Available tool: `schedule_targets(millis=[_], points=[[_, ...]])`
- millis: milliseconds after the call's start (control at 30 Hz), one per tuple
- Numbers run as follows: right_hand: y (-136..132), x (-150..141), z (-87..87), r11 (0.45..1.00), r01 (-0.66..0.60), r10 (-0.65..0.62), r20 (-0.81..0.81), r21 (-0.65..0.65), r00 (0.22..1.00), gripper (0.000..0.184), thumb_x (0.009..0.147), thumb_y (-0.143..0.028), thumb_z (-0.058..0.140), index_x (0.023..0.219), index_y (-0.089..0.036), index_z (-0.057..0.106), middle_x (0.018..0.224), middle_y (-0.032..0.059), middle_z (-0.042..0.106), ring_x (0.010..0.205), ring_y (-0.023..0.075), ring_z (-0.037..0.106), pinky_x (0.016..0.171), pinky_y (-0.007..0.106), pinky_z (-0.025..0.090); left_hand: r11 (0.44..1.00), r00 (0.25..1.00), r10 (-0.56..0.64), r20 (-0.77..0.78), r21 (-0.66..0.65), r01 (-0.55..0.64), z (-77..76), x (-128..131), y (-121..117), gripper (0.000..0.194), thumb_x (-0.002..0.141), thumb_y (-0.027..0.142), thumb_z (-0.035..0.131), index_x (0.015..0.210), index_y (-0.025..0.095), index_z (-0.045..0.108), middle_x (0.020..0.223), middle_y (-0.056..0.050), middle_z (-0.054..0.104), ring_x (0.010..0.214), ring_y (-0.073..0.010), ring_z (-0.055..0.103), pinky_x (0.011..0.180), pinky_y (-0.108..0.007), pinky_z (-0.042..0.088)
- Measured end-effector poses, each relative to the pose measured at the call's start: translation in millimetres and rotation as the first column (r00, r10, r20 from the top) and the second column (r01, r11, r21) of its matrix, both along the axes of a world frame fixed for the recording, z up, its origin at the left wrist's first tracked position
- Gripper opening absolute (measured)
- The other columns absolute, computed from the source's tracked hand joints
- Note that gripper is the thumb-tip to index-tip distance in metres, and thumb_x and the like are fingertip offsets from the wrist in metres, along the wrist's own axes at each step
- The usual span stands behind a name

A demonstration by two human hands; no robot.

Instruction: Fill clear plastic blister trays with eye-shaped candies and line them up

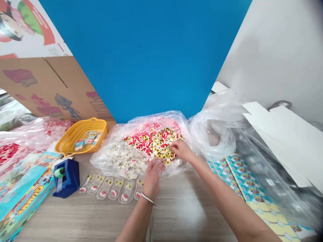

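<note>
A large clear plastic bag (108,158) lies spread on the table, its opening full of small red, white and yellow eye-patterned pieces (161,145), which look like gummy candies. My left hand (152,178) is closed around a clear plastic blister shell (158,164) at the bag's near edge. Over the right side of the pile, my right hand (183,150) has its fingers pinched together; what they hold is too small to make out. To the left of my left hand, several filled blister shells (127,192) form a row, each with yellow eye pieces and a red-and-white piece.
A yellow basket (68,137) with packed pieces and a blue tape dispenser (68,178) stand left, near a colourful box (30,198). A blue panel (156,60) rises behind. At right lie a crumpled plastic bag (214,134), printed card sheets (252,188) and white cardboard (285,141).
</note>
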State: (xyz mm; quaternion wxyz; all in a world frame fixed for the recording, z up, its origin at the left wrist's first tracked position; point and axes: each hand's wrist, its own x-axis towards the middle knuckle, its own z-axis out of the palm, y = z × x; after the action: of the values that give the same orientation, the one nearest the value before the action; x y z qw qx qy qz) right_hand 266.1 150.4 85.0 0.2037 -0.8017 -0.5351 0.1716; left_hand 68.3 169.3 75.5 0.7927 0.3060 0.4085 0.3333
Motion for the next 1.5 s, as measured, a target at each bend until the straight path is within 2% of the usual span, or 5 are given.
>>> schedule_targets(millis=[400, 700, 967, 1167, 1500], points=[[0.9, -34.0, -13.2, 0.983, 0.114, -0.069, -0.283, 0.146, 0.957, 0.014, 0.084, -0.016, 0.055, 0.094, -0.018, 0.063, 0.088, 0.0021, 0.067, 0.079, 0.0158, 0.062, 0.075, 0.027, 0.048, 0.989, 0.994, -0.043, 0.102, -0.137, 0.057, -12.4, -10.1, 11.6, 0.036, 0.083, 0.042, 0.071, 0.105, 0.014, 0.067, 0.110, -0.014, 0.072, 0.093, -0.0236, 0.071, 0.079, -0.033, 0.054], [-13.3, -69.4, -14.7, 0.970, 0.155, 0.060, -0.803, 0.187, 0.593, 0.015, 0.078, -0.024, 0.058, 0.093, -0.021, 0.059, 0.084, 0.0009, 0.068, 0.075, 0.0164, 0.066, 0.069, 0.029, 0.056, 0.985, 0.985, -0.080, 0.153, -0.137, 0.101, -4.0, -9.4, 8.7, 0.035, 0.080, 0.040, 0.073, 0.106, 0.018, 0.070, 0.108, -0.009, 0.071, 0.094, -0.0237, 0.069, 0.075, -0.032, 0.055], [-30.6, -85.9, -10.8, 0.913, 0.002, 0.063, -0.145, 0.408, 0.987, 0.014, 0.093, -0.018, 0.051, 0.099, -0.021, 0.064, 0.098, 0.0067, 0.071, 0.090, 0.0205, 0.065, 0.084, 0.035, 0.053, 0.986, 0.964, -0.130, 0.233, -0.068, 0.149, -5.0, -9.4, 2.0, 0.025, 0.074, 0.020, 0.075, 0.098, 0.017, 0.072, 0.097, -0.005, 0.071, 0.085, -0.0159, 0.064, 0.075, -0.026, 0.050], [-47.6, -94.7, -12.1, 0.825, -0.414, 0.264, 0.385, 0.385, 0.884, 0.019, 0.099, -0.016, 0.050, 0.106, -0.018, 0.068, 0.118, 0.0107, 0.071, 0.113, 0.0260, 0.059, 0.096, 0.042, 0.046, 0.983, 0.953, -0.024, 0.302, -0.164, 0.077, -7.8, -7.1, 5.4, 0.024, 0.073, 0.017, 0.068, 0.096, 0.016, 0.072, 0.097, -0.005, 0.071, 0.089, -0.0155, 0.065, 0.075, -0.023, 0.049], [-48.5, -92.7, -3.6, 0.900, 0.034, 0.072, -0.225, 0.435, 0.972, 0.013, 0.091, -0.014, 0.058, 0.100, -0.021, 0.066, 0.099, 0.0051, 0.069, 0.096, 0.0204, 0.062, 0.087, 0.035, 0.049, 0.998, 0.981, -0.012, 0.193, -0.061, 0.024, -5.1, -6.6, 1.6, 0.024, 0.078, 0.030, 0.073, 0.099, 0.017, 0.071, 0.102, -0.008, 0.072, 0.098, -0.0223, 0.067, 0.088, -0.032, 0.052]])
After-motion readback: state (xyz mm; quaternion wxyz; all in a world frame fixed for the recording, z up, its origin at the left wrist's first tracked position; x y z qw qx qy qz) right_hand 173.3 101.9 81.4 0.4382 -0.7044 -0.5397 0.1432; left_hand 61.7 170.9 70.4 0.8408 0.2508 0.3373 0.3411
